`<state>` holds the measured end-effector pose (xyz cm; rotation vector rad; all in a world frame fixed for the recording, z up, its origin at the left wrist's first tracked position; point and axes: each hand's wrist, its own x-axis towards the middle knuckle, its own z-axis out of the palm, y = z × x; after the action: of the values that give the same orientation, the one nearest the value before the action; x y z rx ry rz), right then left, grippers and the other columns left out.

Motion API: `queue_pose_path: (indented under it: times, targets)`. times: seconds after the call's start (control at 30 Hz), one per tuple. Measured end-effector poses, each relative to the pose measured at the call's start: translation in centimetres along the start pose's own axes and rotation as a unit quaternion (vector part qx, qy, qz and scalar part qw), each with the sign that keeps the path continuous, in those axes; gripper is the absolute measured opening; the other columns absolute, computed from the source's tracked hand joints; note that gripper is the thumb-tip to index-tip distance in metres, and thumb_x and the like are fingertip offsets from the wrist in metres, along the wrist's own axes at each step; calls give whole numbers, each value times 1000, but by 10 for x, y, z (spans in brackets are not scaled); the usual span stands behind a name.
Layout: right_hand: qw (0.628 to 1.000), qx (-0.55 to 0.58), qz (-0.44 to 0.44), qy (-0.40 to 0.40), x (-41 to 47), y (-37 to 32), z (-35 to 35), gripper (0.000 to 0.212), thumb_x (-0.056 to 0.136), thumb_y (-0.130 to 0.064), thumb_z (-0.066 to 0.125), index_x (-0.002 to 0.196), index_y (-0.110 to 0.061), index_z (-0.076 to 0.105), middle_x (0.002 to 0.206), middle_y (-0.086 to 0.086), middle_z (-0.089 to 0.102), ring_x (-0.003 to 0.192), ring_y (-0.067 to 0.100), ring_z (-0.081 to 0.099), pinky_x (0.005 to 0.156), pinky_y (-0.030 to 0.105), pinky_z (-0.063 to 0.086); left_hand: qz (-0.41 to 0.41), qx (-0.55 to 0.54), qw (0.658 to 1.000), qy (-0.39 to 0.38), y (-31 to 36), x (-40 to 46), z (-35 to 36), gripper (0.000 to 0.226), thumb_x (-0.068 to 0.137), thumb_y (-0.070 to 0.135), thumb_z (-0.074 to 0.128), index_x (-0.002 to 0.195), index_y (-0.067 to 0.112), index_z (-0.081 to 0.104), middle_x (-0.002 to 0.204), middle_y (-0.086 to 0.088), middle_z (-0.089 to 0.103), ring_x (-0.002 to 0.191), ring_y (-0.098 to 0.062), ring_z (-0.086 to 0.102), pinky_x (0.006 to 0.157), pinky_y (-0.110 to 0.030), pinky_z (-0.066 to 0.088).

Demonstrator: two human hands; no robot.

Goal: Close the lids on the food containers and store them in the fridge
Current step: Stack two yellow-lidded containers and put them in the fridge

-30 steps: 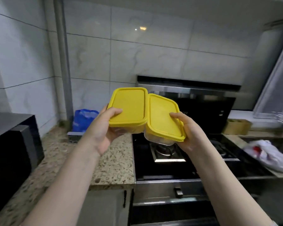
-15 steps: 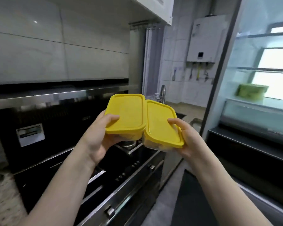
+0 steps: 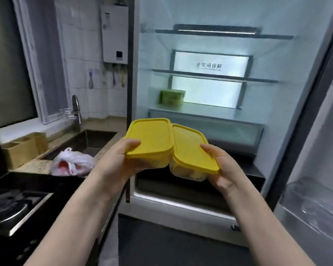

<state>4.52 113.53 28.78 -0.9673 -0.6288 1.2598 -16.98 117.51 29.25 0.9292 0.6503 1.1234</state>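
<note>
Two clear food containers with closed yellow lids are held side by side, touching, in front of the open fridge point(image 3: 210, 114). My left hand point(image 3: 115, 164) grips the left container point(image 3: 152, 137), thumb on its lid. My right hand point(image 3: 219, 167) grips the right container point(image 3: 190, 148), thumb on the lid, and this one tilts down to the right. The fridge is lit inside, with glass shelves and a green container point(image 3: 172, 96) on its lower shelf at the left.
The fridge door point(image 3: 319, 169) stands open at the right. To the left run a stone counter with a sink point(image 3: 96, 139), a tap, a white plastic bag point(image 3: 71, 163) and a wooden box point(image 3: 23, 148). A black hob point(image 3: 13, 206) sits at the lower left.
The view has swung right from the hob and wall to face the open fridge. Both hands still hold the two containers together in the same way.
</note>
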Motion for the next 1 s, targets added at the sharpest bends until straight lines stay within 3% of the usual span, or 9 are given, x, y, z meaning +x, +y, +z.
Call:
queue_pose_path:
  times: [0.13, 0.27, 0.37, 0.47, 0.6, 0.73, 0.9, 1.0]
  targets:
    - [999, 37, -22, 24, 48, -35, -36, 30, 93, -18, 50, 117, 0, 54, 99, 17, 66, 82, 27, 64, 70, 39, 55, -6, 0, 999, -54, -14, 64, 41, 36, 91, 20, 49, 121, 1, 53, 113, -21, 63, 93, -31, 65, 65, -35, 59]
    - [997, 64, -51, 14, 85, -64, -52, 20, 94, -18, 47, 98, -2, 59, 72, 12, 72, 59, 22, 70, 57, 34, 58, 0, -7, 999, -38, -16, 114, 72, 37, 92, 21, 49, 122, 0, 52, 122, -28, 59, 110, -42, 59, 92, -48, 52]
    - [994, 79, -80, 12, 111, -81, -58, 16, 93, -16, 47, 91, -5, 59, 64, 9, 71, 53, 19, 68, 53, 34, 58, 4, -25, 998, -49, -11, 146, 91, 23, 94, 19, 46, 106, 3, 57, 114, -25, 60, 104, -37, 59, 100, -49, 45]
    - [992, 84, -88, 24, 132, -94, -61, 13, 92, -17, 50, 93, -7, 58, 68, 9, 70, 59, 22, 68, 67, 45, 57, 11, -42, 998, -52, -6, 178, 102, 17, 95, 16, 46, 101, 4, 56, 106, -17, 59, 91, -26, 60, 96, -40, 48]
    - [990, 67, -110, 62, 163, -111, -60, 16, 92, -15, 48, 104, -7, 53, 82, 13, 63, 60, 25, 63, 39, 29, 52, -1, -47, 996, -79, 3, 228, 112, 21, 95, 15, 44, 112, 3, 51, 111, -15, 58, 91, -19, 59, 104, -33, 43]
    - [985, 52, -124, 104, 190, -126, -59, 12, 93, -12, 48, 101, -5, 54, 89, 15, 62, 73, 27, 61, 43, 32, 54, -16, -27, 996, -80, 10, 273, 120, 17, 96, 14, 43, 106, 5, 53, 98, -12, 58, 82, -16, 55, 106, -32, 39]
    - [972, 53, -156, 166, 218, -151, -66, 5, 92, -10, 52, 96, -7, 54, 94, 17, 61, 79, 28, 61, 59, 43, 53, -15, 30, 997, -63, 16, 323, 132, 22, 97, 14, 43, 116, 5, 49, 91, -10, 57, 77, -15, 53, 73, -23, 45]
    - [966, 46, -174, 186, 230, -162, -71, 13, 91, -11, 54, 103, -7, 52, 95, 16, 59, 80, 27, 61, 51, 38, 53, 1, 109, 994, -22, 9, 354, 136, 17, 97, 14, 43, 111, 6, 50, 80, -5, 52, 71, -12, 47, 65, -22, 39]
